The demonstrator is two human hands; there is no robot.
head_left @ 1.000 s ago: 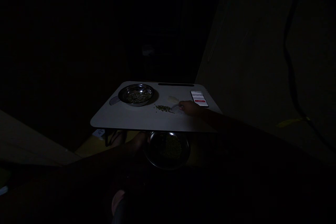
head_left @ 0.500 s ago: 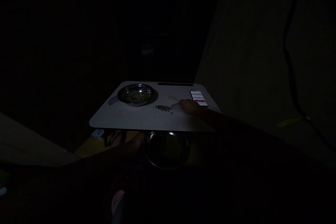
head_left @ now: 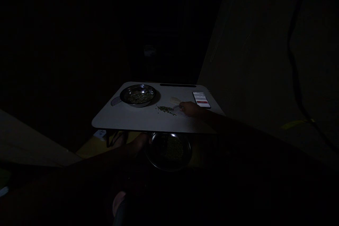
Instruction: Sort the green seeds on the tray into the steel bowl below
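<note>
My right hand (head_left: 189, 108) rests low over the white table with its fingers drawn together. What they pinch, if anything, is too dark to make out. Just left of the fingertips lies a small spread of green grains or pods (head_left: 165, 109). Below the table's near edge sits a steel bowl (head_left: 159, 166) with more green grains in it. At that bowl's left rim a dim shape appears to be my left hand (head_left: 139, 142); its fingers are lost in shadow. A second steel bowl (head_left: 137, 105), part filled with greenish pieces, stands on the table's left side.
The white folding table (head_left: 127, 122) has a dark slot along its far edge. A lit phone (head_left: 201, 99) lies at its right. Pale printed-looking shapes mark the tabletop. A wall with a hanging dark cable (head_left: 292, 60) rises at right. Most surroundings are dark.
The green grains by my right hand lie more spread out toward the lower right. My right hand has shifted very slightly. The bowls look unchanged, and the view has moved a little.
</note>
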